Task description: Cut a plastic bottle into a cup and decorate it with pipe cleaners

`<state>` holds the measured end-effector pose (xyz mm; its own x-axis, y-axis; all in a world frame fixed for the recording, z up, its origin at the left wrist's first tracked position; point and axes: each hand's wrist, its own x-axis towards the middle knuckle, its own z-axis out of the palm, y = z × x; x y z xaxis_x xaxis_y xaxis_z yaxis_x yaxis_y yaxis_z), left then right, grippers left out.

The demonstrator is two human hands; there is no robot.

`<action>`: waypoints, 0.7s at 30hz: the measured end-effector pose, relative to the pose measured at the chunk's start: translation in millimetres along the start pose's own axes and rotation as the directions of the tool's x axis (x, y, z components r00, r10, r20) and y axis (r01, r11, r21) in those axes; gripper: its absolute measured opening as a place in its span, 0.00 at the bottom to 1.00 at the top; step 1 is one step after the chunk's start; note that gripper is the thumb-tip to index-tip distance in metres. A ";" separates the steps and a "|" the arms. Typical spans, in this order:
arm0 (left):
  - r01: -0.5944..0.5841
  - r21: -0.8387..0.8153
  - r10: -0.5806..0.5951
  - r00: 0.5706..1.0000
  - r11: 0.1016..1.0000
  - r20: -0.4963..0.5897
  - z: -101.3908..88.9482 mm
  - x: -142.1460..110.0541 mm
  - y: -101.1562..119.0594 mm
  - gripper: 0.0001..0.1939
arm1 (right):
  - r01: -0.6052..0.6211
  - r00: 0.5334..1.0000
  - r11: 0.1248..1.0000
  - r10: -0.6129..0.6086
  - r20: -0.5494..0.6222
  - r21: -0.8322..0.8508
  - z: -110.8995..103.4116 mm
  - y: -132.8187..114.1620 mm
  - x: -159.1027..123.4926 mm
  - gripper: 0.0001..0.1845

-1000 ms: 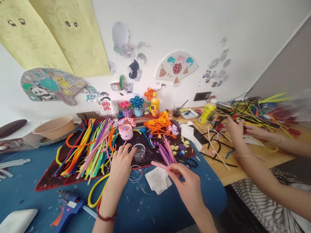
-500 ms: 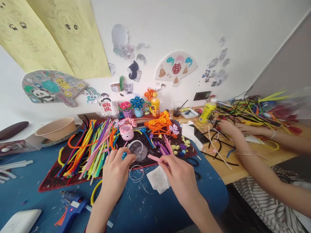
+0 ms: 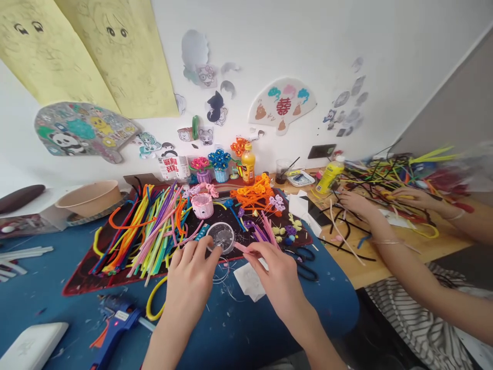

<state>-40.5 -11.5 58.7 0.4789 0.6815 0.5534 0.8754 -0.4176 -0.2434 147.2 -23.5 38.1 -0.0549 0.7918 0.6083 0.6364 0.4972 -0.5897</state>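
My left hand (image 3: 194, 264) is closed at the near left rim of a small clear round plastic container (image 3: 224, 232), thumb and fingers pinching its edge. The container's opening faces me. My right hand (image 3: 275, 267) pinches a short pink strip (image 3: 239, 247), which looks like pipe cleaner; its tip meets the container's right rim. A teal curled piece (image 3: 202, 232) lies just beyond my left fingers. Thin clear rings (image 3: 221, 277) rest on the blue table below the container. Beneath my right hand sits a crumpled white tissue (image 3: 248, 282).
Bundled coloured pipe cleaners (image 3: 154, 231) lie on a dark mat at left, behind a blue glue gun (image 3: 119, 329). Beyond the container stands a pink pot (image 3: 202, 206). Black-handled scissors (image 3: 306, 264) lie right. Another person's hands (image 3: 356, 203) work among black stems at the wooden table.
The pink strip has moved left and up to the container's rim. The container's opening now turns more toward me. The view has shifted slightly; the other person's far hand has moved back.
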 end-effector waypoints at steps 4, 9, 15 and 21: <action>-0.044 0.077 0.043 0.999 0.996 0.024 -5.5 2.7 9.5 0.16 | 0.001 1.000 0.998 0.001 -0.024 0.059 5.7 0.4 0.9 0.06; -0.092 0.107 0.085 0.994 0.990 0.063 -6.4 3.6 15.4 0.14 | -0.024 0.999 0.998 0.026 -0.038 0.059 10.1 1.7 1.8 0.06; -0.091 0.115 0.086 0.995 0.989 0.048 -3.2 5.0 22.2 0.15 | -0.034 0.996 0.998 0.037 -0.078 0.047 16.4 3.4 2.3 0.08; -0.100 0.139 0.092 0.994 0.985 0.060 0.5 4.4 27.9 0.16 | -0.066 0.990 0.997 0.069 -0.120 0.031 23.5 1.5 1.4 0.09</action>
<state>-13.9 -19.9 53.9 0.5609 0.6747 0.4797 0.8237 -0.3963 -0.4056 130.0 -13.3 25.6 0.0822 0.7758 0.6256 0.6148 0.4546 -0.6445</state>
